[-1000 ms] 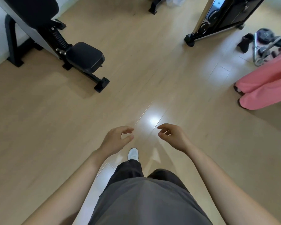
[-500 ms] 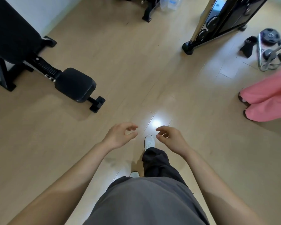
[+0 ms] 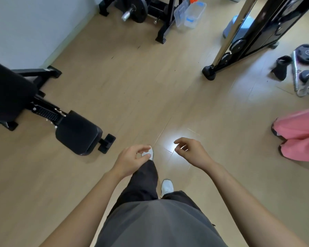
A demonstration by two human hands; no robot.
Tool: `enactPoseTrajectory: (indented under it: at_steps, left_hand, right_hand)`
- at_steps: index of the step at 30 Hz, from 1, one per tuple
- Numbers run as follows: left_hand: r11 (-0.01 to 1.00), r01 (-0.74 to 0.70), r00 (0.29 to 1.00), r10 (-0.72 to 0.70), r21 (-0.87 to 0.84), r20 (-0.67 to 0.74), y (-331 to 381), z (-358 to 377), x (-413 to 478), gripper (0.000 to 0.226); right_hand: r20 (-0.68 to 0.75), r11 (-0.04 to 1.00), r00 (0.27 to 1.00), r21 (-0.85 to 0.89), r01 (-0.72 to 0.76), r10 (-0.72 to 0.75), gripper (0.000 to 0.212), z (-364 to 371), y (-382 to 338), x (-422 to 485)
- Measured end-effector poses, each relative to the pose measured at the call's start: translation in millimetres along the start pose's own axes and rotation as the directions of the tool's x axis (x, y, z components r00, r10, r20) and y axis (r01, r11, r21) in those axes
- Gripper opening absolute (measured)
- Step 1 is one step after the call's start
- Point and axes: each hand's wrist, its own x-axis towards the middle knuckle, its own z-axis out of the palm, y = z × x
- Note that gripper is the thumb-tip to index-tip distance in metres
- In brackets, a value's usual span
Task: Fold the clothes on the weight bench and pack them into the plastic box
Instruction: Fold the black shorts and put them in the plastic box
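Running off left edge: weight bench (image 3: pixel 78 132) backrest.

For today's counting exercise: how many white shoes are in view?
2. The front white shoe peeks out behind the left hand; the rear white shoe lies lower in the picture, nearer the body. Both are partly hidden.

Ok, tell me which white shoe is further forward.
The shoe peeking out beside the left hand; the other white shoe sits further back, nearer the body.
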Motion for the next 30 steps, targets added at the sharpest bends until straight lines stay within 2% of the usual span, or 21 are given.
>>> enactPoseTrajectory:
  at_steps: [7, 11, 15, 19, 25, 30]
  left_hand:
    - [0.998, -0.049, 0.998, 0.048, 0.028, 0.051, 8, -79, 128, 0.033]
    - [0.993, -0.096, 0.992, 0.09, 0.064, 0.091, 26, -135, 200, 0.036]
    - [0.965, -0.174, 0.97, 0.135, 0.195, 0.2, 56, -184, 276, 0.036]
    - [0.941, -0.22, 0.958, 0.158, 0.259, 0.241, 91, -214, 348, 0.033]
    - [0.928, -0.208, 0.957, 0.127, 0.31, 0.26, 137, -243, 454, 0.035]
    - [0.936, -0.162, 0.972, 0.097, 0.312, 0.213, 189, -275, 542, 0.031]
  right_hand:
    - [-0.004, 0.993, 0.997, -0.083, -0.08, 0.08, 0.025, -38, -45, 109]
    - [0.027, 0.99, 0.997, -0.125, -0.065, 0.069, 0.025, -62, -78, 165]
    - [-0.005, 0.991, 0.998, -0.11, -0.07, 0.07, 0.026, -97, -108, 227]
    - [-0.026, 0.991, 0.997, -0.107, -0.079, 0.076, 0.027, -136, -124, 288]
    - [-0.038, 0.989, 0.998, -0.135, -0.064, 0.059, 0.032, -206, -129, 394]
    - [-0.007, 0.988, 0.999, -0.151, -0.036, 0.036, 0.032, -277, -139, 483]
